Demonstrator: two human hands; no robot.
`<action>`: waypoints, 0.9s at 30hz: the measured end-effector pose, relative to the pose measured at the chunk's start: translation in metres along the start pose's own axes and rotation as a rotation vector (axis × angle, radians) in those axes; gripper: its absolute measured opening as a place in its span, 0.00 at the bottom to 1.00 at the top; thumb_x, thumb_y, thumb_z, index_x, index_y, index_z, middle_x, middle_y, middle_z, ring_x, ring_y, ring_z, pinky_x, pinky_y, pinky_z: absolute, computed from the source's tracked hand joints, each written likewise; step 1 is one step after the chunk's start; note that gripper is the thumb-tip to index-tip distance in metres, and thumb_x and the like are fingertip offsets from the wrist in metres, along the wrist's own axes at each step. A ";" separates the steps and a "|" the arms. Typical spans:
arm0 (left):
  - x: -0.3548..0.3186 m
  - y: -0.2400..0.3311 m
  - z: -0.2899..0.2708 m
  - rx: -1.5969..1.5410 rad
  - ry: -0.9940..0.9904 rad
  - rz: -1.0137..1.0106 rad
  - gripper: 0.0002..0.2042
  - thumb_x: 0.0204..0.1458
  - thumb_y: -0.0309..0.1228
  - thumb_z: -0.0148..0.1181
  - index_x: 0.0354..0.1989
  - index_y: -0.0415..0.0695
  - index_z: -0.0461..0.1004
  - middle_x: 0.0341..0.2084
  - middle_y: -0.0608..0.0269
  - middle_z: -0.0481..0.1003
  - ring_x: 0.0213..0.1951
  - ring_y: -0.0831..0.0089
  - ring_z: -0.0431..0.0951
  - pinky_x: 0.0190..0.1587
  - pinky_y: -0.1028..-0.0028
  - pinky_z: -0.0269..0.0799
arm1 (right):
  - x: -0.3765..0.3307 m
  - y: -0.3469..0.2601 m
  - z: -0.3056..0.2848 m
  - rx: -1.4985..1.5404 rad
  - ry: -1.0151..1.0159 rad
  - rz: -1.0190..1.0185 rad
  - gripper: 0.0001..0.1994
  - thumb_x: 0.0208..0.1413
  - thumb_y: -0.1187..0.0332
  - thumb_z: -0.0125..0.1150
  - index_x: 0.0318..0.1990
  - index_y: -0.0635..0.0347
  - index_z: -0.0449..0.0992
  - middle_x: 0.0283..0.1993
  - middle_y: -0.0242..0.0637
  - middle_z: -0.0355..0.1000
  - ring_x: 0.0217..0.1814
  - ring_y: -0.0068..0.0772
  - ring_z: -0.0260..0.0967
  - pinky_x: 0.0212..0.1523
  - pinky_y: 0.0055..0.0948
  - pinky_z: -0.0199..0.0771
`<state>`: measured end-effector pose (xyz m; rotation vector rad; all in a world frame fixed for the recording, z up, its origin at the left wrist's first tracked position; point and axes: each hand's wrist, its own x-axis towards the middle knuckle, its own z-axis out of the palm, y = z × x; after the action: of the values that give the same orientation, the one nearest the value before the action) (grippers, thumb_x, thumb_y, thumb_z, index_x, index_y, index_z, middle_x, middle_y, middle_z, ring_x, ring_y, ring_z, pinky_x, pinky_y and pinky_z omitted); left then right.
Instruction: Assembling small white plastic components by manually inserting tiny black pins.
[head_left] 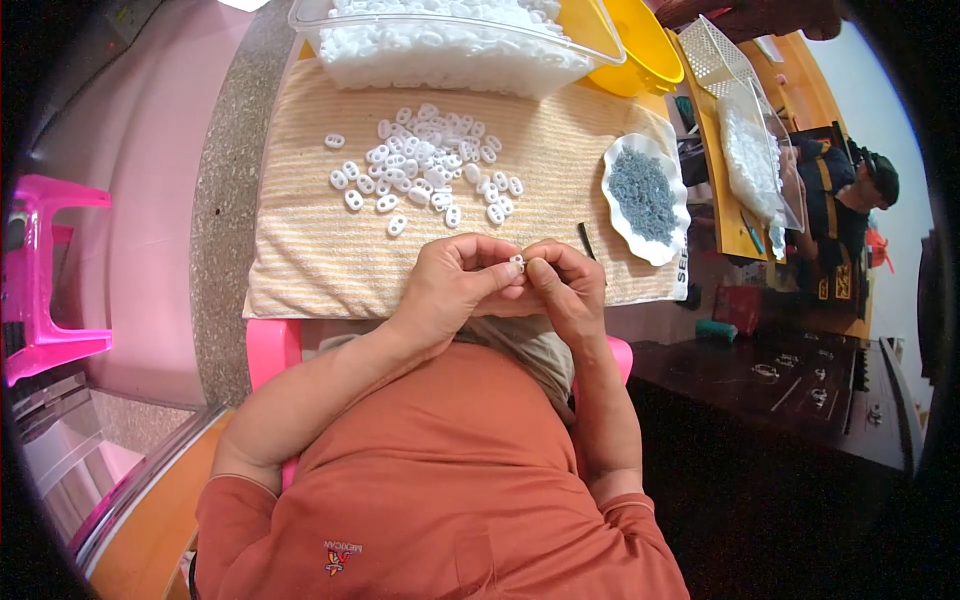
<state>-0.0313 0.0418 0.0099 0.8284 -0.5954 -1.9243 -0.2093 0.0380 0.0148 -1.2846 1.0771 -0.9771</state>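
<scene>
Both my hands meet over the near edge of the towel-covered table. Between the thumb and forefinger of my left hand (460,278) is a small white two-holed plastic piece (517,260). The fingers of my right hand (562,284) are pinched against the same piece from the right, and whether they hold something smaller is hidden. Farther out, a loose heap of similar white pieces (425,160) is spread on the striped towel (300,240). A thin black stick (586,240) lies just beyond my right hand.
A clear tub (440,70) full of white pieces stands at the back, beside a yellow basin (640,50). To the right sits a scalloped white dish (660,252) of small grey parts. Pink stool (60,280) at left; another person (850,190) is at far right.
</scene>
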 end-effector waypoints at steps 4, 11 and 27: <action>0.000 0.001 -0.001 -0.023 -0.006 -0.012 0.07 0.54 0.22 0.59 0.41 0.34 0.74 0.32 0.62 0.77 0.32 0.80 0.77 0.38 0.80 0.76 | 0.000 0.005 -0.001 0.014 0.015 0.001 0.06 0.61 0.72 0.56 0.37 0.66 0.75 0.34 0.31 0.75 0.35 0.16 0.69 0.39 0.17 0.71; 0.000 0.001 -0.002 -0.024 -0.013 -0.037 0.08 0.54 0.23 0.60 0.41 0.36 0.74 0.33 0.62 0.77 0.33 0.79 0.78 0.39 0.79 0.77 | 0.000 0.005 -0.001 0.062 0.002 0.045 0.06 0.61 0.72 0.56 0.37 0.66 0.74 0.34 0.31 0.75 0.35 0.16 0.70 0.39 0.17 0.71; 0.000 -0.002 -0.002 -0.041 0.002 -0.022 0.08 0.53 0.22 0.60 0.41 0.36 0.74 0.32 0.62 0.77 0.32 0.79 0.77 0.39 0.79 0.77 | 0.000 -0.002 0.006 -0.017 0.030 0.010 0.06 0.61 0.70 0.56 0.34 0.64 0.74 0.31 0.27 0.73 0.34 0.14 0.67 0.36 0.16 0.67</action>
<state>-0.0315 0.0424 0.0068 0.8138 -0.5463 -1.9490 -0.2032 0.0394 0.0172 -1.2805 1.1163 -0.9842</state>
